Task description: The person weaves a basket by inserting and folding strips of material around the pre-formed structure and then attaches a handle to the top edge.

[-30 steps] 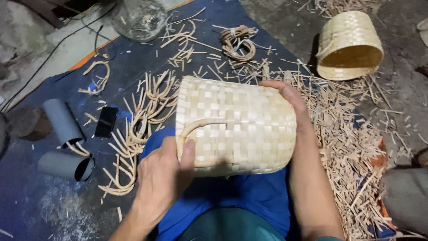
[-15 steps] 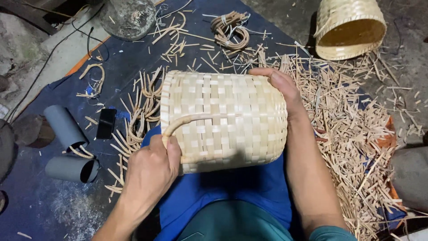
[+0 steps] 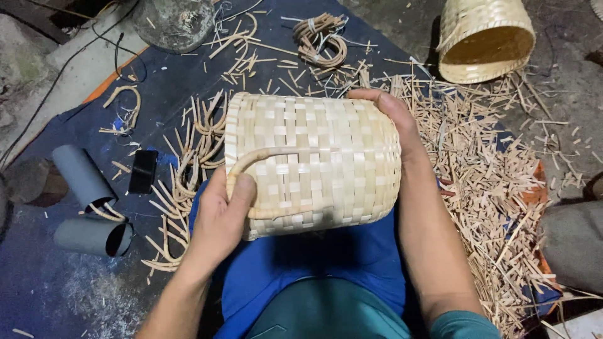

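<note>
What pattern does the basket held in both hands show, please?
The basket has a pale straw-coloured checkerboard weave of flat strips, clearest in the head view.

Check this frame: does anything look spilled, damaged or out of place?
Nothing looks damaged. The woven basket lies on its side, held between the left hand and right hand. Cane offcuts litter the floor at the right, and a second basket lies tipped over.
</note>
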